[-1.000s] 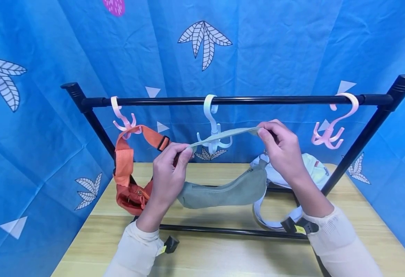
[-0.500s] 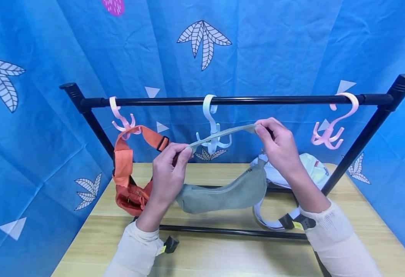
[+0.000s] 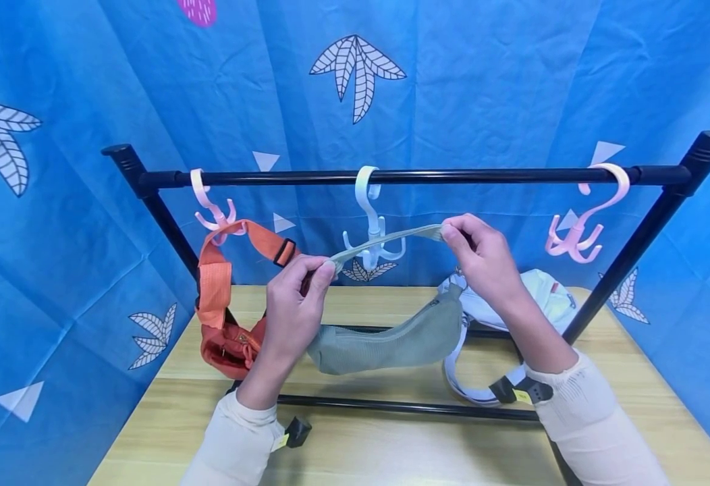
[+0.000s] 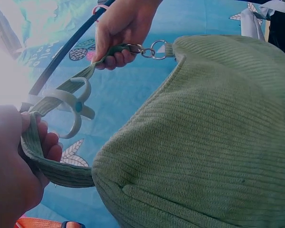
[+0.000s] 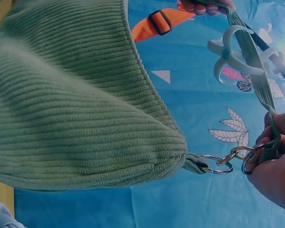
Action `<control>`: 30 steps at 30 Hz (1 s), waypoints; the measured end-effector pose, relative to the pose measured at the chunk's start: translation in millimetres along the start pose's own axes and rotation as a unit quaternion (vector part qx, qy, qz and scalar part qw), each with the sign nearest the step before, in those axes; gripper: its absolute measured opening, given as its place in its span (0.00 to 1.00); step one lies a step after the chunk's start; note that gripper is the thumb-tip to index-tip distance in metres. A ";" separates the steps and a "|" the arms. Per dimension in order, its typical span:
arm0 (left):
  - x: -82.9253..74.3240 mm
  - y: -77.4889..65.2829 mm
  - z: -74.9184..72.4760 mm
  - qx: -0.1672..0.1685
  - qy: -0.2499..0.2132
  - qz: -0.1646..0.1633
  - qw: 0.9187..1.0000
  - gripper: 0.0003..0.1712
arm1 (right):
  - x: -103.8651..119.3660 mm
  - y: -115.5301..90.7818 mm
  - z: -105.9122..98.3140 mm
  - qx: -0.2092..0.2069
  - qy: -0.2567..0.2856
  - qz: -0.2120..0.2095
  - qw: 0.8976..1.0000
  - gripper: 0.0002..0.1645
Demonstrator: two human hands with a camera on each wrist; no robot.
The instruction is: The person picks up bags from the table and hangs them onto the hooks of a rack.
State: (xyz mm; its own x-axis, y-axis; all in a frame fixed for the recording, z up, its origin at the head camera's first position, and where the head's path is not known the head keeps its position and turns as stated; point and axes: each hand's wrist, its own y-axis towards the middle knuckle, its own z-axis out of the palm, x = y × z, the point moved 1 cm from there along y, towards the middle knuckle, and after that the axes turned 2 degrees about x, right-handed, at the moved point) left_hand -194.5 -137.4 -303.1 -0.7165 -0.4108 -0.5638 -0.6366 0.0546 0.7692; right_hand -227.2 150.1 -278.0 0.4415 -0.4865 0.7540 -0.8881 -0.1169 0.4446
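A green corduroy shoulder bag (image 3: 391,337) hangs below both hands, its strap (image 3: 385,241) stretched between them. My left hand (image 3: 297,297) pinches the strap's left part, my right hand (image 3: 485,260) its right part. Metal rings (image 5: 223,164) join the strap to the bag beside the right hand. Behind the strap in the head view is a pale blue multi-prong hook (image 3: 370,223), hung from the black rail (image 3: 452,176). In the left wrist view the bag's ribbed side (image 4: 204,133) fills the right; whether strap and hook touch, I cannot tell.
On the left, an orange-red waist bag (image 3: 227,337) hangs from a pink hook (image 3: 215,206). Another pink hook (image 3: 576,236) hangs at the right. A pale bag (image 3: 546,297) lies on the wooden table (image 3: 391,449) behind my right arm. A lower black bar (image 3: 391,406) crosses in front.
My right hand rose slightly, then came down and a little left, with the strap's right end. My left hand has barely moved. The bag has shifted slightly left and lower.
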 end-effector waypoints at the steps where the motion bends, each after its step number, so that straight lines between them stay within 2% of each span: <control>1: 0.3 -0.5 -0.1 0.001 -0.001 -0.002 1.000 0.08 | -0.4 -0.5 0.1 0.004 -0.001 0.001 1.000 0.22; 10: 3.5 -5.1 -0.4 0.003 -0.003 -0.017 1.000 0.08 | -3.8 -2.8 1.6 0.023 -0.004 -0.008 1.000 0.20; 17: 7.8 -8.8 -0.7 0.002 -0.004 -0.016 1.000 0.07 | -8.7 -6.4 4.4 0.040 0.016 -0.015 0.999 0.18; 22: 9.3 -12.5 -1.4 0.003 -0.002 -0.028 1.000 0.07 | -12.4 -10.8 7.8 0.050 0.024 -0.014 0.998 0.17; 30: 11.6 -16.5 -1.9 0.007 0.005 -0.035 0.999 0.07 | -16.4 -17.9 13.9 0.051 0.039 -0.012 0.998 0.17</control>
State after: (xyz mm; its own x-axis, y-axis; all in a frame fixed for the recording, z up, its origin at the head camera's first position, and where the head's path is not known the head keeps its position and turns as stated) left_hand -191.7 -144.7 -321.8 -0.6679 -0.4222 -0.6129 -0.6885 0.0376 0.7243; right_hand -220.3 148.2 -305.1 0.4683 -0.4142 0.7805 -0.8836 -0.2171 0.4150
